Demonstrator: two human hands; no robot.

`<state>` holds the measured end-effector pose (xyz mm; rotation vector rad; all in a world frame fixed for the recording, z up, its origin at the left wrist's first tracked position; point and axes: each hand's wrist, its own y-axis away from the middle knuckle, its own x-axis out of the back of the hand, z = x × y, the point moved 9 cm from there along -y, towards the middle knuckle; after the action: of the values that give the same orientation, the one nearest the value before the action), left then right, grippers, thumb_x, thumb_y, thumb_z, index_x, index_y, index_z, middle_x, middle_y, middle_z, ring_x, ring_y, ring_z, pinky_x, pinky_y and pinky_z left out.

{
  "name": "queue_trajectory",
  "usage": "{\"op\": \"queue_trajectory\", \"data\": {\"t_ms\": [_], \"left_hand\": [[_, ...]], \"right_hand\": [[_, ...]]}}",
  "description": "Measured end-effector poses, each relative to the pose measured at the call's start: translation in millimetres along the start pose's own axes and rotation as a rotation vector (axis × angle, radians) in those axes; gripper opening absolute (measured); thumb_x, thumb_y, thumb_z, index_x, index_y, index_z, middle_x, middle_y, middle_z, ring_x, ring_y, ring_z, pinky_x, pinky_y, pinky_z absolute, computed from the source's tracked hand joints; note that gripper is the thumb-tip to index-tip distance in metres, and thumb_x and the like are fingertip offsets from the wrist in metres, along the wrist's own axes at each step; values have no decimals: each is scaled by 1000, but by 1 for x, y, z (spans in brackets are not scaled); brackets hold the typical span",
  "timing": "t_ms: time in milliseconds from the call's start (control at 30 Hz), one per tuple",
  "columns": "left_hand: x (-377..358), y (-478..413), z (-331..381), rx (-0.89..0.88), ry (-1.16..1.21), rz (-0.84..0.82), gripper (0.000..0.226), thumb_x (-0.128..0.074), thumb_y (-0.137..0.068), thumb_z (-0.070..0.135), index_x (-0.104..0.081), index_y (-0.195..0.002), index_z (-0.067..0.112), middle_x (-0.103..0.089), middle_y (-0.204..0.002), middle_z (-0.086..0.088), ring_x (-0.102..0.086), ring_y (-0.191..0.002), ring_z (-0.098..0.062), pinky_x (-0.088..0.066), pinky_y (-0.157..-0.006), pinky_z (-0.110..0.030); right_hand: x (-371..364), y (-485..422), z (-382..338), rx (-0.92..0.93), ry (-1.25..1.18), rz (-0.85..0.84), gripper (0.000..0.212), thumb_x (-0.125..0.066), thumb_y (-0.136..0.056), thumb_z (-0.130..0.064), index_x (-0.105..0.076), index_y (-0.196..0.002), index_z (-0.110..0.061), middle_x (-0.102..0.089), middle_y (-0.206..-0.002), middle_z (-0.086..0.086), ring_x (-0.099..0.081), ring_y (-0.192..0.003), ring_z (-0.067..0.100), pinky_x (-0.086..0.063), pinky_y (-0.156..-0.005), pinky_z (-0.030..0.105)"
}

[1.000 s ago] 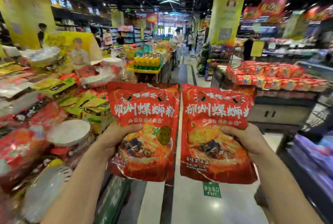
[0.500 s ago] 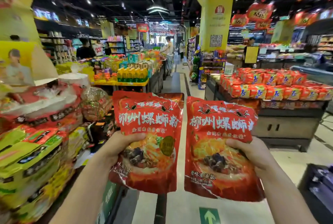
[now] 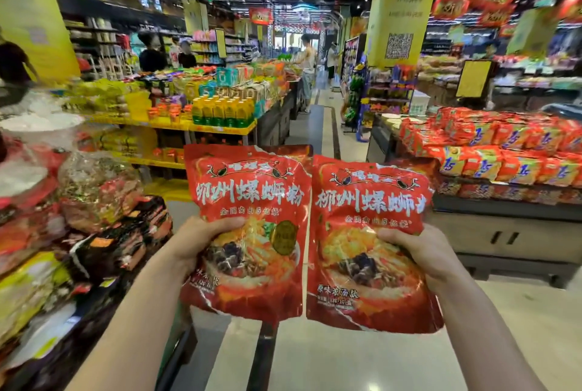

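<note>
Two red noodle packets with white lettering and a picture of a noodle bowl are held upright side by side in front of me. My left hand (image 3: 201,242) grips the left packet (image 3: 252,201) at its left edge, thumb across the front. My right hand (image 3: 422,252) grips the right packet (image 3: 365,217) at its right edge, thumb on the front. The two packets almost touch along their inner edges. The fingers behind both packets are hidden.
A display of stacked packaged goods (image 3: 63,233) runs along my left. A low stand piled with red noodle packs (image 3: 504,151) is at the right. The tiled aisle (image 3: 327,126) runs ahead between them, with a person (image 3: 307,66) standing farther down. Yellow bottles (image 3: 223,112) stand on a shelf.
The view has moved forward along the aisle and swung slightly left. Both packets now sit a little lower and further right in view, still held the same way.
</note>
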<state>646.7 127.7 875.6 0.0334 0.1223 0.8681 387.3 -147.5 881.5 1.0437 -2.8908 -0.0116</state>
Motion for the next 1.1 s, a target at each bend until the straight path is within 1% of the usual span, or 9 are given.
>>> {"op": "queue_trajectory", "data": {"t_ms": [67, 267, 367, 567, 667, 700, 800, 900, 1100], "left_hand": [[-6, -47, -4, 10, 3, -10, 114, -99, -4, 47, -69, -108, 14, -78, -98, -8, -76, -84, -27, -55, -77, -37], [-11, -198, -4, 44, 16, -22, 118, -99, -7, 46, -66, -114, 8, -77, -101, -14, -75, -88, -33, -57, -78, -40], [-7, -265, 3, 53, 17, -3, 118, -99, -8, 46, -67, -115, 8, -77, -102, -14, -74, -93, -35, -57, -89, -47], [17, -376, -2, 80, 15, 84, 120, -98, -4, 48, -67, -113, 9, -77, -100, -12, -73, -95, -36, -54, -96, -51], [29, -425, -14, 115, 22, 125, 118, -99, -7, 47, -67, -114, 10, -77, -101, -13, -74, -93, -35, -55, -93, -49], [34, -441, -18, 119, 26, 144, 116, -99, -8, 47, -67, -113, 10, -77, -101, -13, -74, -92, -34, -56, -92, -48], [55, -492, -30, 133, 53, 233, 106, -99, -19, 41, -67, -116, 11, -77, -104, -13, -74, -96, -35, -55, -94, -49], [78, -534, -45, 163, 101, 368, 90, -94, -33, 32, -67, -115, 10, -77, -104, -13, -73, -96, -36, -56, -92, -48], [124, -570, -75, 186, 218, 642, 86, -93, -34, 31, -66, -114, 12, -77, -102, -12, -75, -91, -32, -57, -84, -44]], "right_hand": [[-1, -47, 1, 2, 21, 14, 40, -89, -66, -16, -68, -100, -12, -77, -92, 6, -74, -84, 28, -57, -82, 43], [-17, -196, -2, -13, 67, 58, 29, -84, -72, -11, -70, -97, -9, -76, -94, 11, -73, -81, 29, -56, -73, 38], [-27, -263, -9, 1, 62, 63, 30, -83, -74, -13, -67, -99, -11, -75, -91, 5, -72, -81, 25, -54, -69, 34], [-61, -394, 8, -12, 51, 44, 34, -88, -68, -15, -70, -97, -16, -76, -95, 4, -73, -85, 27, -56, -80, 40], [-92, -464, 20, -39, 55, -31, 51, -94, -55, -26, -72, -99, -15, -77, -94, 4, -74, -86, 29, -57, -82, 43], [-104, -489, 25, -49, 60, -62, 49, -94, -55, -27, -72, -98, -16, -77, -92, 3, -74, -85, 29, -58, -82, 44], [-148, -566, 33, -48, 46, -169, 28, -86, -69, -12, -69, -90, -16, -76, -88, 6, -73, -79, 27, -56, -74, 38], [-198, -644, 40, -33, 72, -301, 27, -85, -70, -9, -70, -91, -13, -76, -83, 3, -73, -73, 23, -54, -66, 31], [-323, -768, 62, -108, 152, -609, 47, -91, -63, -16, -71, -105, -11, -77, -93, 5, -74, -86, 28, -57, -85, 44]]}}
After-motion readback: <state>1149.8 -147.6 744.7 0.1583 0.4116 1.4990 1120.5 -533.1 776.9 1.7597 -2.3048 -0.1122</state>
